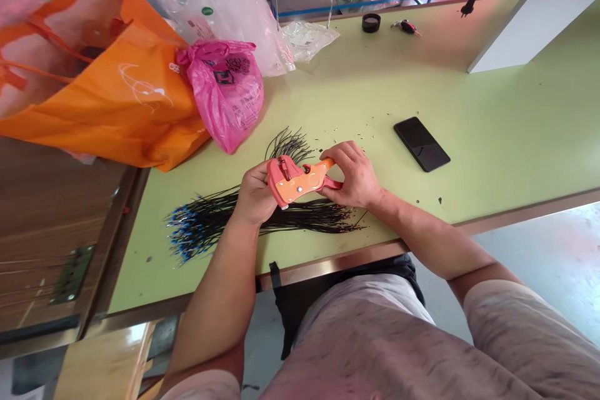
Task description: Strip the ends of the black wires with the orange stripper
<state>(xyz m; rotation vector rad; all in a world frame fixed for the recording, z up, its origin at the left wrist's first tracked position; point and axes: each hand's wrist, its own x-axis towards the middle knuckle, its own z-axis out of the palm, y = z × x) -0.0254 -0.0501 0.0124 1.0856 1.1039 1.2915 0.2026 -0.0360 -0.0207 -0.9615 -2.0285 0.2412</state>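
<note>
My right hand (354,174) is wrapped round the handles of an orange and red wire stripper (300,186), held above the bench with its jaw end to the left. My left hand (255,197) is closed right beside that jaw; the tool hides its fingertips, and what they pinch cannot be made out. Beneath both hands lies a long bundle of black wires (304,219), with blue and metal ends at the left and coppery tips at the right. A smaller bunch of black wires (288,144) fans out just behind the tool.
A black phone (422,144) lies to the right on the green bench (492,137). An orange bag (117,87), a pink plastic bag (229,94) and clear plastic bags (234,6) crowd the back left. Farther back are a black ring-shaped object (370,22), keys (407,27) and a plug (467,7).
</note>
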